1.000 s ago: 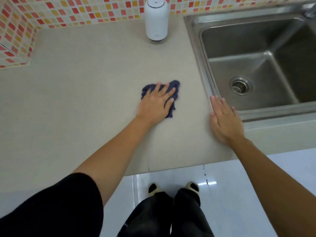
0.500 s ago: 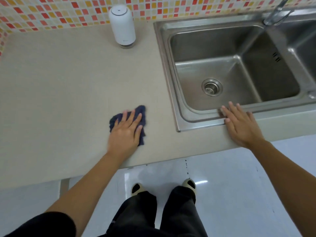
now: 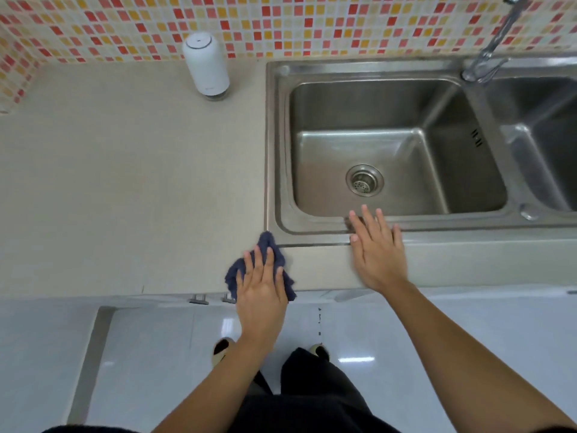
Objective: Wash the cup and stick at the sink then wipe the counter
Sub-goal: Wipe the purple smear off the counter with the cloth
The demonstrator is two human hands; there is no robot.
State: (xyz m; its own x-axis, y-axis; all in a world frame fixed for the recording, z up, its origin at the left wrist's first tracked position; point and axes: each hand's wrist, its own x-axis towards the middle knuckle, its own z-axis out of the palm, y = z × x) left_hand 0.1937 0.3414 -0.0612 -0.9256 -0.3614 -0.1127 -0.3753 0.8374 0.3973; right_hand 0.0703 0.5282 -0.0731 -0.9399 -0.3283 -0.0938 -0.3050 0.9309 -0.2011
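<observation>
My left hand (image 3: 262, 282) lies flat on a dark blue cloth (image 3: 267, 245) and presses it onto the beige counter (image 3: 125, 182), right at the counter's front edge, by the near left corner of the steel sink (image 3: 312, 239). The cloth's tip touches the sink rim. My right hand (image 3: 377, 251) rests flat, fingers spread, on the sink's front rim and the counter strip before it, holding nothing. No cup or stick is in view.
A white cylindrical dispenser (image 3: 206, 68) stands at the back of the counter against the mosaic tile wall. A tap (image 3: 490, 54) rises between the left basin and a second basin (image 3: 543, 145) at the right. White floor and my feet lie below.
My left hand has slid the cloth along the counter to its front edge at the sink's corner. My right hand has shifted along the sink's front rim. The view has moved right.
</observation>
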